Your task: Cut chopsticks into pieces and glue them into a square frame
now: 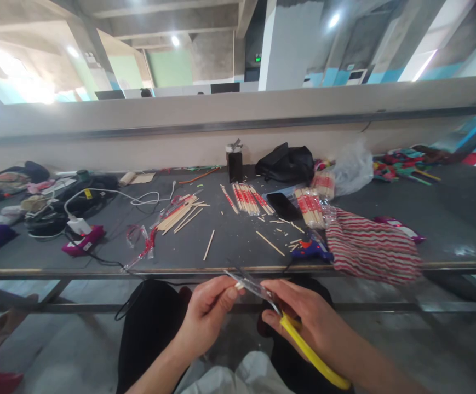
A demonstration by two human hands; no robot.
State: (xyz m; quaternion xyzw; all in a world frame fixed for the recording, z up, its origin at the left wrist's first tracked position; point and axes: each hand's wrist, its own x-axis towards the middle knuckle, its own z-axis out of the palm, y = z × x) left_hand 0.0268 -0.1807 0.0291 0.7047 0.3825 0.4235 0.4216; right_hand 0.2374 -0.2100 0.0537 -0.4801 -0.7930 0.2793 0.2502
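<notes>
Between the thumb and fingers of my left hand point(213, 306) is a small bundle of short wooden sticks point(239, 286), closed in a pinch. My right hand point(303, 312) grips yellow-handled scissors point(276, 306), whose metal blades lie at the sticks, close to the left fingertips. Whether the blades touch the wood I cannot tell. Both hands are above my lap, just in front of the table edge. On the table beyond them lie a single stick point(208, 245), a loose pile of sticks point(180, 214) and several sticks in red-printed wrappers point(246, 198).
A glue gun point(311, 249) and a striped cloth point(371, 246) lie near the front edge at right. Behind are a phone point(282, 206), a dark container point(235, 164) and a black bag point(285, 162). A purple power block point(84, 241) with cables sits at left.
</notes>
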